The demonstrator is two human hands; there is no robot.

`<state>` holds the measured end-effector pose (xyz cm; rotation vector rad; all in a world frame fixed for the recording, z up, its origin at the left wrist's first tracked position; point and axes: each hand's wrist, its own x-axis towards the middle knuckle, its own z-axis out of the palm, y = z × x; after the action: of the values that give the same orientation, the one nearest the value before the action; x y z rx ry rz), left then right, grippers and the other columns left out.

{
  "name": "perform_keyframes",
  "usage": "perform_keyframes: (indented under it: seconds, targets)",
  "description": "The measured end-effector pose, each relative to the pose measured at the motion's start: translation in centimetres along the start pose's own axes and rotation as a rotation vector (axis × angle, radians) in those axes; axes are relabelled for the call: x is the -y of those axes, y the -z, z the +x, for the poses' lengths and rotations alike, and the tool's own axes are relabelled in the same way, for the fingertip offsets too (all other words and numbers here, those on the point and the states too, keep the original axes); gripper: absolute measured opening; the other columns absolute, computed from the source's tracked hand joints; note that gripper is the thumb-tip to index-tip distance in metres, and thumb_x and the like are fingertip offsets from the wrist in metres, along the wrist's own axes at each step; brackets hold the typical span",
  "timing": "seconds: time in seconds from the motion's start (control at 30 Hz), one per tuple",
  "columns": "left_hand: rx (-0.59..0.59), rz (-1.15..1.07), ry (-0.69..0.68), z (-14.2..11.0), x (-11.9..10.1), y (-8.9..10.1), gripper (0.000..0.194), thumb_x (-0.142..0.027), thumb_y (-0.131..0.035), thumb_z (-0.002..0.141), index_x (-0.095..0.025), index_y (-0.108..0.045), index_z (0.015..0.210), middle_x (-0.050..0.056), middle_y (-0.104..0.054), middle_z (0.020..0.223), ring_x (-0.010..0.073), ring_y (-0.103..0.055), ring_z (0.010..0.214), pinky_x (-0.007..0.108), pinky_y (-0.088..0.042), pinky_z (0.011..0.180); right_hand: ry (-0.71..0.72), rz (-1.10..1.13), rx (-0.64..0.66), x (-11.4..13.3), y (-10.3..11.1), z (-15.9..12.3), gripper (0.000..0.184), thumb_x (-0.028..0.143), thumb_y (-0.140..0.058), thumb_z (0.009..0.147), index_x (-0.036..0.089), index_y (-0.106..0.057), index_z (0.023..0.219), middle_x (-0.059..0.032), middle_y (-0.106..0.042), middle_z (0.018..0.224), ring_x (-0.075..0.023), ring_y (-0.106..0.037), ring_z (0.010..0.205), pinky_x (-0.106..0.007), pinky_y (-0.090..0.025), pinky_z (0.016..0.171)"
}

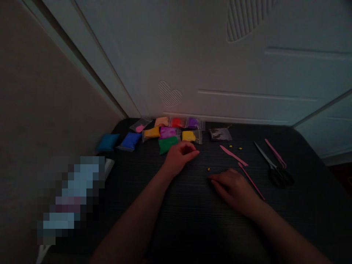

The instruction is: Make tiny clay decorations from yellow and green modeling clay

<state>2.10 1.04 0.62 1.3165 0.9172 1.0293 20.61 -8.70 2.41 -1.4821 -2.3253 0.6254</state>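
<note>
My left hand (180,156) hovers just in front of the clay packets, thumb and forefinger brought together in a pinch. Anything between those tips is too small to make out. Lower and to the right, my right hand (233,186) is low over the dark table (189,212), its thumb and forefinger nearly closed; whether they hold something is unclear. Just beyond its fingertips lies a tiny yellow bit of clay (208,169). A green clay packet (167,145) is nearest to my left hand, with a yellow clay packet (188,136) behind it.
Several more clay packets (151,133) line the back edge. A pink plastic knife (233,155), a thin pink stick tool (251,181), scissors (271,165) and pink tweezers (275,153) lie right. Two small yellow-green bits (240,148) sit behind the knife. A white panel (220,73) rises behind.
</note>
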Motion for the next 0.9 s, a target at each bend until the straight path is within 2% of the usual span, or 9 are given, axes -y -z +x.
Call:
perform_keyframes:
  seconds: [0.1, 0.27, 0.37, 0.47, 0.63, 0.9]
  targets:
    - [0.048, 0.262, -0.16, -1.0, -1.0, -0.9, 0.006, -0.022, -0.064, 0.066, -0.018, -0.06, 0.067, 0.001, -0.054, 0.07, 0.0147, -0.05, 0.068, 0.026, -0.035, 0.063, 0.004, -0.002, -0.09, -0.1, 0.3, 0.0, 0.02, 0.023, -0.043, 0.081, 0.022, -0.057, 0.095, -0.0015, -0.064, 0.082, -0.0142, -0.055, 0.074, -0.031, -0.036, 0.072]
    - [0.11, 0.371, -0.254, -2.6, -2.5, -2.0, 0.005, -0.023, -0.063, 0.067, -0.019, -0.06, 0.065, 0.001, -0.054, 0.067, 0.0152, -0.049, 0.064, 0.026, -0.034, 0.061, 0.02, -0.018, -0.303, -0.1, 1.1, -0.5, 0.014, 0.023, -0.046, 0.078, 0.02, -0.058, 0.086, -0.0023, -0.06, 0.071, -0.0147, -0.052, 0.069, -0.032, -0.036, 0.069]
    - [0.158, 0.512, -0.357, -3.0, -2.6, -2.4, 0.007, -0.024, -0.063, 0.067, -0.018, -0.06, 0.065, 0.002, -0.054, 0.064, 0.0155, -0.049, 0.065, 0.027, -0.033, 0.063, 0.021, -0.026, -0.399, -0.1, 1.3, -0.9, 0.012, 0.021, -0.049, 0.076, 0.021, -0.057, 0.084, -0.0025, -0.06, 0.075, -0.0145, -0.053, 0.071, -0.032, -0.036, 0.072]
    - [0.181, 0.732, -0.522, -3.3, -2.4, -2.7, 0.007, -0.025, -0.059, 0.07, -0.018, -0.061, 0.068, 0.003, -0.057, 0.067, 0.0168, -0.049, 0.07, 0.03, -0.032, 0.069, 0.066, -0.075, -0.457, -0.1, 1.3, -1.0, 0.011, 0.02, -0.052, 0.074, 0.021, -0.058, 0.083, -0.0011, -0.061, 0.075, -0.0135, -0.053, 0.07, -0.033, -0.035, 0.073]
    - [0.24, 1.081, -0.705, -3.6, -2.3, -3.0, 0.013, -0.024, -0.05, 0.077, -0.017, -0.058, 0.071, 0.003, -0.059, 0.071, 0.017, -0.047, 0.075, 0.034, -0.032, 0.073, 0.108, -0.171, -0.448, 0.1, 0.6, -0.7, 0.01, 0.021, -0.055, 0.072, 0.02, -0.059, 0.081, 0.001, -0.062, 0.073, -0.0135, -0.053, 0.068, -0.035, -0.032, 0.073]
    - [0.28, 1.223, -0.719, -4.1, -2.7, -3.3, 0.018, -0.025, -0.044, 0.081, -0.017, -0.056, 0.07, 0.001, -0.058, 0.071, 0.017, -0.047, 0.078, 0.038, -0.031, 0.078, 0.037, -0.255, -0.355, 0.2, 0.4, -0.6, 0.013, 0.026, -0.049, 0.077, 0.02, -0.06, 0.08, -0.0001, -0.061, 0.074, -0.0153, -0.051, 0.072, -0.037, -0.028, 0.074]
